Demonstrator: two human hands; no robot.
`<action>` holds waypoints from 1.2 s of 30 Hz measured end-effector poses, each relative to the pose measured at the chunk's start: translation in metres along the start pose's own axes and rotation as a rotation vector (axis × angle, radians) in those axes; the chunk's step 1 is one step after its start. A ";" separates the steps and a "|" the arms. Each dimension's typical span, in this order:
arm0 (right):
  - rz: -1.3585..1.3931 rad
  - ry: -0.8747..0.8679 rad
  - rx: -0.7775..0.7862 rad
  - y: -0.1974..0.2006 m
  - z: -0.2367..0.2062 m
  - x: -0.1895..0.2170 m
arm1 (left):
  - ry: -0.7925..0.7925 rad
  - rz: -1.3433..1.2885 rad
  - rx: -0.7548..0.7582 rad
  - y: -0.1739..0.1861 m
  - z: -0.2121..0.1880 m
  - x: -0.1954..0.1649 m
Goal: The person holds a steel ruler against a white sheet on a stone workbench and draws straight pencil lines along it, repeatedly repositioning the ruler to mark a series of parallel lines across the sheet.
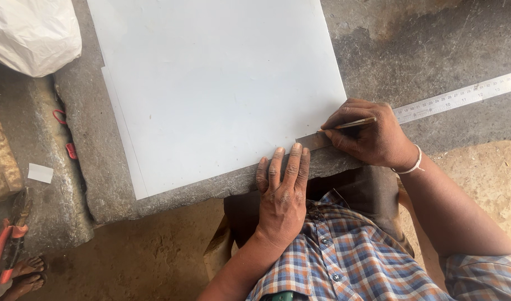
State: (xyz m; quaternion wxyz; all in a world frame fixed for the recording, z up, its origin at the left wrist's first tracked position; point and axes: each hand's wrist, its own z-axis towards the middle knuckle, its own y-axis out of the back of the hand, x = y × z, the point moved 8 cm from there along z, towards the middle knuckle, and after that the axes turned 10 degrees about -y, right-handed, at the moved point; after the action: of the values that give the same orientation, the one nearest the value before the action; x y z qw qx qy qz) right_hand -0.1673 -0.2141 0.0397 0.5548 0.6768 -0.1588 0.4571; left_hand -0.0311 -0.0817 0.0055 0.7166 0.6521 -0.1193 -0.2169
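On white sheet (pixel 216 83): ruler (pixel 456 97), hands (pixel 283 195)

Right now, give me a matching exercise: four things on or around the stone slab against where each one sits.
Things:
1. white sheet
2. steel ruler
3. red-handled pliers
4. white plastic bag

Places:
A. top left corner
B. ground at lower left
C. flat on the stone slab
D. slanting off to the right from under the right hand

Pairs: 1-C, 2-D, 3-B, 4-A

Flat white sheet (pixel 216 83) on stone slab, steel ruler (pixel 434 103) along its corner.
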 end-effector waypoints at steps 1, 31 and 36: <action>-0.002 -0.004 0.003 0.000 0.000 0.000 | -0.001 0.001 -0.001 0.000 0.000 0.000; 0.067 0.021 -0.055 0.019 -0.012 -0.008 | 0.003 -0.028 -0.053 0.002 0.002 -0.005; 0.015 -0.028 -0.057 0.018 -0.012 -0.012 | -0.001 -0.036 -0.061 0.003 0.003 -0.005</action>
State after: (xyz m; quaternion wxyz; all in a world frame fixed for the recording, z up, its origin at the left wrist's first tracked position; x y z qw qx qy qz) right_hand -0.1917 -0.2129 0.0410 0.5680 0.6659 -0.1849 0.4470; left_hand -0.0362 -0.0819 0.0089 0.7319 0.6320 -0.1015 -0.2336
